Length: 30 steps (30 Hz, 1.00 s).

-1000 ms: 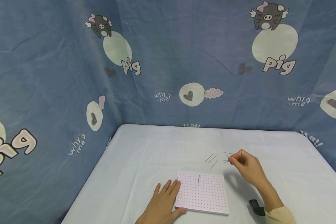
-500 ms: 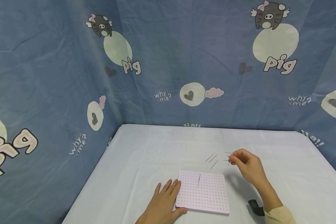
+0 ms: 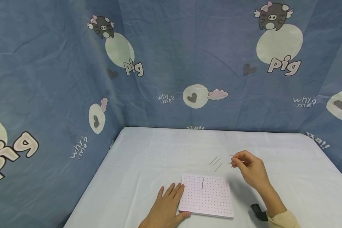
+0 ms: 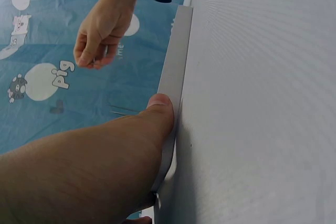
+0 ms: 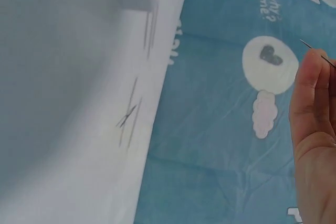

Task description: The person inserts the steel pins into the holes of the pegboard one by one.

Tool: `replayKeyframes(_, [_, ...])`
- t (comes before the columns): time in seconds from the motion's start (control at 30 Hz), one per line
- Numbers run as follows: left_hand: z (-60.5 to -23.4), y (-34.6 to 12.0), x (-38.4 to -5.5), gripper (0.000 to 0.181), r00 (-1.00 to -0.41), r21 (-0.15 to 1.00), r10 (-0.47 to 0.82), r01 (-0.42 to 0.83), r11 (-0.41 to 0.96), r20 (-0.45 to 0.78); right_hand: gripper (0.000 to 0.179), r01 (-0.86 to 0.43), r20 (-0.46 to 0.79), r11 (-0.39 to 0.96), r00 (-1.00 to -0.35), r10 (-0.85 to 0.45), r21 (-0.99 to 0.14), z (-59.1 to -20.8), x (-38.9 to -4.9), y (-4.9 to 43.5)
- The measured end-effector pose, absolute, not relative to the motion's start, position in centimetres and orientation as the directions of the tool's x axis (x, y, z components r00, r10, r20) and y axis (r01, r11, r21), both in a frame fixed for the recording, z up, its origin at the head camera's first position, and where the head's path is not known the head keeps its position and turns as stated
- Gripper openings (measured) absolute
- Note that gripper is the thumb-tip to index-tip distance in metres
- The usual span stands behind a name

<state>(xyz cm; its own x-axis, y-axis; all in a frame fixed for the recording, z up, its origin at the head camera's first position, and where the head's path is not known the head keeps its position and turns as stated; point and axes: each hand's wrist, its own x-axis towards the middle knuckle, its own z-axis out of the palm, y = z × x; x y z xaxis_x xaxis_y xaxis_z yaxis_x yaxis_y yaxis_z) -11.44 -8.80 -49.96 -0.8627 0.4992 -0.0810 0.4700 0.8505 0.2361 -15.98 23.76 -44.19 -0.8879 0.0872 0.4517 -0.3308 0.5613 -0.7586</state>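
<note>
A white pegboard [image 3: 206, 202] with a grid of small holes lies flat. My left hand [image 3: 166, 204] rests along its left side, fingers straight and spread, thumb against the near edge; in the left wrist view the thumb [image 4: 160, 103] presses the board's side. One thin dark needle [image 3: 203, 183] stands up from the board near its far edge. My right hand [image 3: 250, 166] is raised beyond the board's far right corner, fingertips pinching a needle [image 5: 305, 43] whose pointed end shows in the right wrist view. Part of that needle is hidden by the fingers.
Three loose needles [image 3: 215, 161] lie on the white tablecloth [image 3: 159, 148] behind the board. Several more needles [image 5: 127, 116], two of them crossed, lie near my right hand. A black wrist mount [image 3: 258, 212] sits at the right wrist. Blue printed cloth [image 3: 159, 63] hangs around the table.
My right hand has shifted slightly up and left, with a needle now showing between its fingertips in the right wrist view. The left hand and the board stay in place.
</note>
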Motion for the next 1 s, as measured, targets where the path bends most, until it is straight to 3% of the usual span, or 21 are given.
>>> replayKeyframes(1.0, [-50.3,-8.8,-11.5,0.098,-0.869,0.235,0.486,0.455,0.859,-0.094,0.026,-0.652,0.653,0.451,-0.735,-0.182,-0.609,-43.4,-14.4,18.9])
